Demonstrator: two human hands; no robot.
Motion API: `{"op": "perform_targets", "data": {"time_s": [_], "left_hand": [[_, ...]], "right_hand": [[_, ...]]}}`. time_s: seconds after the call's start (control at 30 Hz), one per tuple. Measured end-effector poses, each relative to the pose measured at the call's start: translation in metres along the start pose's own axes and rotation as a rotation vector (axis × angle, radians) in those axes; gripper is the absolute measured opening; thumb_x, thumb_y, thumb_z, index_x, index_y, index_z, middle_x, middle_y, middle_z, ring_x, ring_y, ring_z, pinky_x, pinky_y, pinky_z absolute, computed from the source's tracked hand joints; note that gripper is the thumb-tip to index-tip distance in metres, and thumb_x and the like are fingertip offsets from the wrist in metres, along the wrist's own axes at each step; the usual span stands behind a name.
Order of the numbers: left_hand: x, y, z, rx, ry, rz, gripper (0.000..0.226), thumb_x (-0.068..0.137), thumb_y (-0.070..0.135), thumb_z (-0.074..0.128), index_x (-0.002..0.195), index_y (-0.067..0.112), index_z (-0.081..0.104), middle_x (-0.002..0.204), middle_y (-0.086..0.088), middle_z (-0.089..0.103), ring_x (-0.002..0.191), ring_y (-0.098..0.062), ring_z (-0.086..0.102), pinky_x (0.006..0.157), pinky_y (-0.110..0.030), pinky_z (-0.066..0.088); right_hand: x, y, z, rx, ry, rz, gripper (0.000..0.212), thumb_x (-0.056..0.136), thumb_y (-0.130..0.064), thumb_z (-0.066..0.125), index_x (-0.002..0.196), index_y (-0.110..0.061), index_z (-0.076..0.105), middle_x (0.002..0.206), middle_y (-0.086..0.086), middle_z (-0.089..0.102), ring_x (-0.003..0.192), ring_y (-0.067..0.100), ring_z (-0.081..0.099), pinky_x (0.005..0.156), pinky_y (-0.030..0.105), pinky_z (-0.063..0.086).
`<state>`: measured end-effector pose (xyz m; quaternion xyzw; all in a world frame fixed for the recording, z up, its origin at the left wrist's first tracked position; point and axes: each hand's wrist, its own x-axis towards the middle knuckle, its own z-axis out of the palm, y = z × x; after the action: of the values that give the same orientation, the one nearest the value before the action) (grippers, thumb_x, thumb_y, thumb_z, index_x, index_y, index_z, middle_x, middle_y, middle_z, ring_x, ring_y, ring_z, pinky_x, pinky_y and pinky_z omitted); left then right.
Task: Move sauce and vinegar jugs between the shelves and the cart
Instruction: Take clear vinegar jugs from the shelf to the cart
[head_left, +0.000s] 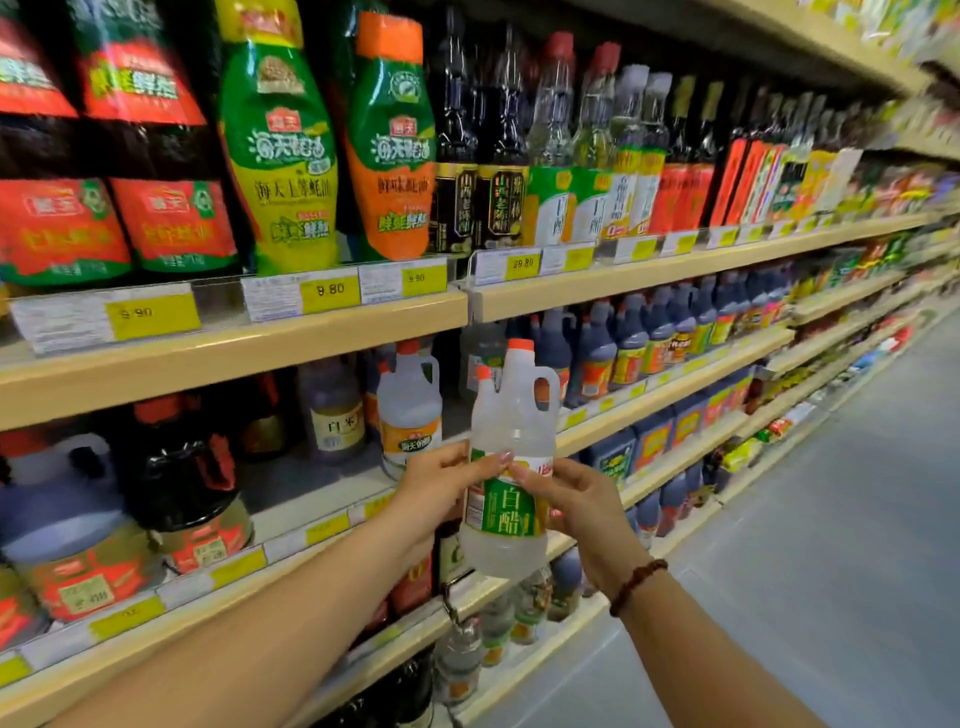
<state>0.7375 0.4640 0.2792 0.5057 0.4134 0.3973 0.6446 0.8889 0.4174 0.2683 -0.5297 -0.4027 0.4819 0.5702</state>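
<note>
A clear white-vinegar jug (511, 441) with an orange cap, a moulded handle and a green label is held upright in front of the middle shelf. My left hand (436, 491) grips its left side at label height. My right hand (576, 501) grips its right side, and the two thumbs nearly meet on the label. A second clear jug (410, 410) with an orange label stands on the shelf just behind and to the left. Dark sauce jugs (597, 353) stand in a row further right on the same shelf. No cart is in view.
Shelving (234, 353) runs along the left and recedes to the right. Large dark jugs (176, 467) sit at the near left. Squeeze bottles and tall bottles (280, 145) fill the shelf above. Small bottles (498, 629) stand below. Grey aisle floor (810, 545) lies to the right.
</note>
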Motion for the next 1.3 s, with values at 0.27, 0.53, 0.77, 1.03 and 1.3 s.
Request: {"op": "perform_targets", "data": {"time_s": [0.27,0.53,0.77,1.03,1.3], "left_hand": [[0.097,-0.012,0.054,-0.010,0.105,-0.015,0.026,0.079,0.027,0.072,0.104,0.019,0.070,0.096,0.001,0.076,0.087,-0.011,0.071,0.066,-0.022,0.054],[0.165,-0.002,0.091,-0.054,0.329,0.041,0.020,0.080,0.024,0.072,0.098,0.018,0.071,0.089,0.003,0.076,0.075,-0.006,0.071,0.058,-0.018,0.053],[0.193,-0.002,0.068,-0.047,0.545,0.139,0.021,0.080,0.021,0.072,0.099,0.012,0.069,0.094,-0.004,0.075,0.089,-0.018,0.071,0.074,-0.027,0.055],[0.201,-0.021,0.046,0.103,0.666,0.157,0.033,0.082,0.018,0.070,0.113,0.009,0.065,0.109,-0.006,0.070,0.103,-0.020,0.065,0.091,-0.033,0.052],[0.198,-0.030,0.044,0.303,0.704,0.203,0.039,0.084,0.010,0.067,0.121,0.000,0.058,0.096,-0.032,0.063,0.089,-0.030,0.061,0.076,-0.036,0.050]], "right_hand": [[0.100,-0.006,-0.066,-0.002,-0.134,0.018,0.023,0.076,-0.014,0.075,0.099,-0.011,0.071,0.087,0.004,0.076,0.081,0.015,0.072,0.059,0.019,0.054],[0.201,-0.017,-0.105,0.003,-0.343,0.009,0.016,0.076,-0.015,0.075,0.092,-0.014,0.071,0.081,-0.001,0.076,0.081,0.016,0.071,0.056,0.016,0.052],[0.261,-0.014,-0.077,-0.023,-0.549,-0.060,0.033,0.074,-0.016,0.077,0.105,-0.008,0.067,0.092,0.003,0.075,0.090,0.017,0.071,0.074,0.027,0.056],[0.286,0.011,-0.055,-0.044,-0.691,-0.131,0.030,0.080,-0.004,0.071,0.106,-0.019,0.065,0.108,-0.002,0.071,0.102,0.009,0.066,0.081,0.021,0.054],[0.295,0.036,-0.048,-0.133,-0.699,-0.185,0.024,0.079,-0.014,0.074,0.101,-0.021,0.069,0.104,0.004,0.073,0.106,0.024,0.065,0.088,0.034,0.055]]}}
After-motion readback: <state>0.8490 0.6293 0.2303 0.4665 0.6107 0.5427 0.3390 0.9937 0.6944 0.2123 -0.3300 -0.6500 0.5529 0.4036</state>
